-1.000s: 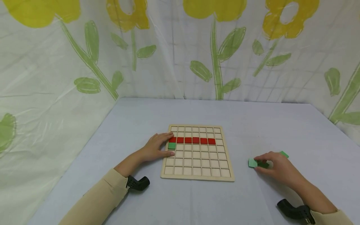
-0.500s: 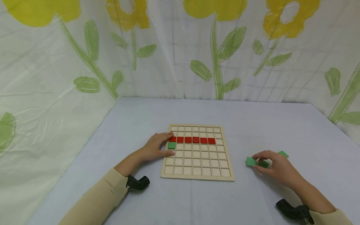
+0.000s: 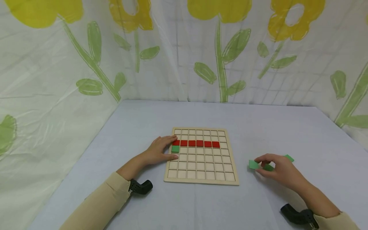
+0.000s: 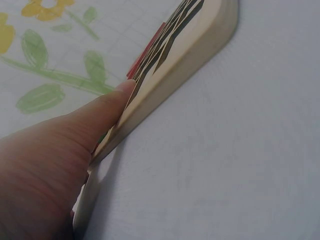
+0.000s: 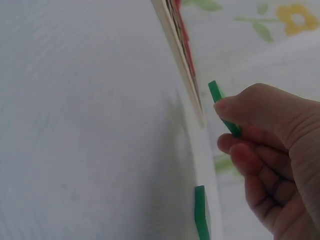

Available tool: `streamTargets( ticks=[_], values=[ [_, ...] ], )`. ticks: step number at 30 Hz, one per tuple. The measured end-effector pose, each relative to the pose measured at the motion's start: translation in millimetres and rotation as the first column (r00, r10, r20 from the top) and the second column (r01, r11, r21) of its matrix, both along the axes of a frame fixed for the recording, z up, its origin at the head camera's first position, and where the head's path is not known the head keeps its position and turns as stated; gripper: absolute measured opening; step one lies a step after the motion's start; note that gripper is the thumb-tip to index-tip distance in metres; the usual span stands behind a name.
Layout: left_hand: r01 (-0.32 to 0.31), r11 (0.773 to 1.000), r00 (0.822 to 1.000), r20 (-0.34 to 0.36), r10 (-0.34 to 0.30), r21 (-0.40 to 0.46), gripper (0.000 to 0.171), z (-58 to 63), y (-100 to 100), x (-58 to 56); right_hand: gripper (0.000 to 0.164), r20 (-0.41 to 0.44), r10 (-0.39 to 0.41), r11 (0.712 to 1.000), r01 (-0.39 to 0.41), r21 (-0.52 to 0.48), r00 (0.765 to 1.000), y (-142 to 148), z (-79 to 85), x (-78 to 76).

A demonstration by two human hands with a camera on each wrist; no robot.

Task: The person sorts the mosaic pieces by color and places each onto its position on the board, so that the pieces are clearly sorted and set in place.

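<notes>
Pinching green tile | right grip | juts out toward board

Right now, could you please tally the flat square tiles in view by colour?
Red square tiles: 6, all on the pale wooden grid board
Green square tiles: 4, one pinched by the right hand
Total in view: 10; that hand may hide more.

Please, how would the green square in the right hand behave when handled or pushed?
Probably stiff: the green square looks straight, pinched by the right hand. Likely light, being thin and much smaller than the hand. If pushed along the table, it should slide rather than roll, having flat faces and corners.
</notes>
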State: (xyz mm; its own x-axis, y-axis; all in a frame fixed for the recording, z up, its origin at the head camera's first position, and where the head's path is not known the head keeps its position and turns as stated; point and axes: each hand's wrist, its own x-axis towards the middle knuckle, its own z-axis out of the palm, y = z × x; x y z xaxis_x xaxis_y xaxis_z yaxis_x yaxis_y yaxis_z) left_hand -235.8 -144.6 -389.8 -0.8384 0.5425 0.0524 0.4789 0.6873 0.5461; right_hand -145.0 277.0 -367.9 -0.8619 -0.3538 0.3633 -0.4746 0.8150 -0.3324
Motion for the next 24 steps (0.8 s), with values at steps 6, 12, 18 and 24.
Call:
streamTargets(
  ticks=[6,12,18,24],
  values=[
    [0.000,1.000,1.000,0.003,0.000,0.006,0.077,1.2,-1,0.8,0.025,-0.010,0.031,0.999,-0.031,-0.012,0.999,-7,4.6,-4.7],
    [0.006,1.000,1.000,0.003,-0.006,0.009,0.077,0.4,-1,0.0,0.025,0.007,0.084,0.996,-0.084,-0.037,0.996,-18,7.6,-11.2],
    [0.005,1.000,1.000,-0.001,-0.005,0.007,0.077,-0.3,-1,-0.4,0.025,0.000,0.142,0.988,-0.142,-0.056,0.990,-30,8.8,-21.1],
    [0.004,1.000,1.000,-0.001,-0.004,0.014,0.076,0.2,-1,-0.2,0.023,0.015,0.159,0.985,-0.158,-0.069,0.987,-44,9.9,-33.0]
  ],
)
